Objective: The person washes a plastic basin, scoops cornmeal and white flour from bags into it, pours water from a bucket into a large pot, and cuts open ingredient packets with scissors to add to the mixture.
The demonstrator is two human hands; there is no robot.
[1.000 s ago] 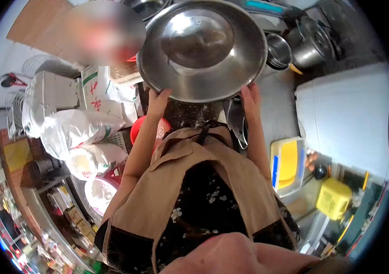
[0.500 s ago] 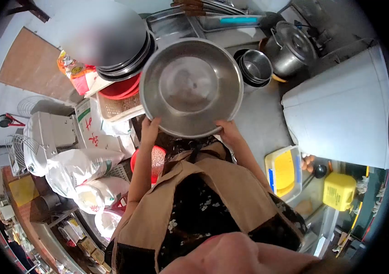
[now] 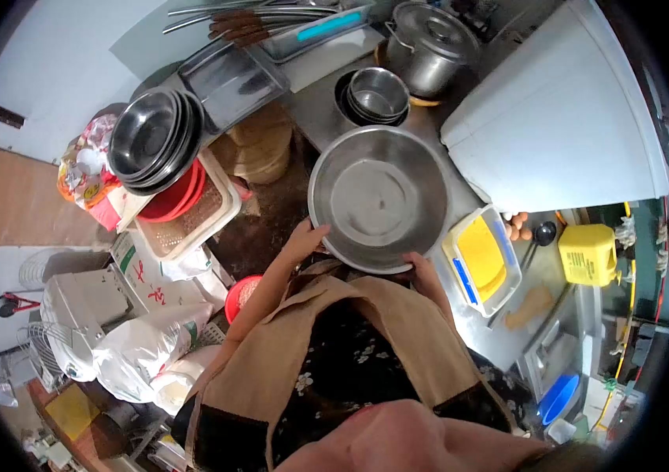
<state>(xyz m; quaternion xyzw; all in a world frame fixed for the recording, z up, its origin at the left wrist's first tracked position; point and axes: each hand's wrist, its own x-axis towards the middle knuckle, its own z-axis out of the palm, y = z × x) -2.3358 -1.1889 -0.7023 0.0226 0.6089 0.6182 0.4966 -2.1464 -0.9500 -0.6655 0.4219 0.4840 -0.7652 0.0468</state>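
Note:
A wide steel basin (image 3: 378, 197) is held in front of my body, its hollow inside facing up at the camera and nothing in it. My left hand (image 3: 303, 241) grips its rim at the lower left. At the lower right, my right hand (image 3: 422, 273) has its fingers closed on the same rim. Just beyond the basin, several small steel bowls (image 3: 378, 93) sit nested on the metal counter (image 3: 315, 110). To the right of my right hand lies a clear container with a yellow lid or contents (image 3: 482, 256).
Dark steel bowls (image 3: 146, 134) are stacked at the upper left by red basins and a cream basket (image 3: 228, 208). A lidded pot (image 3: 429, 55) stands at the back. A large white box (image 3: 555, 118) fills the upper right. Sacks (image 3: 142, 350) lie lower left; a yellow jug (image 3: 588, 256) is far right.
The basin has come down and nearer to my body, held by both hands throughout. The view has turned toward the right, so the nested bowls and yellow container now appear closer beside the basin.

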